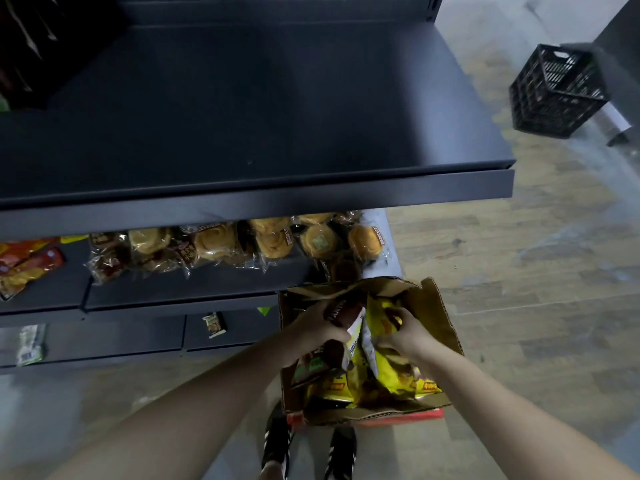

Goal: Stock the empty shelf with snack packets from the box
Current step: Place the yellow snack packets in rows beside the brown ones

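Note:
An open cardboard box point(440, 317) stands on the floor below the shelves, filled with yellow and brown snack packets. My left hand point(317, 329) is inside it and grips a brown packet point(341, 311). My right hand point(403, 332) grips a yellow packet point(381, 315) beside it. The wide dark shelf point(242, 109) above carries nothing across its visible middle and right.
The lower shelf point(173, 292) holds wrapped buns point(273, 237) and red packets point(27, 265) at the left. A black plastic crate point(557, 91) sits on the wood floor at the upper right. My shoes point(277, 441) stand just behind the box.

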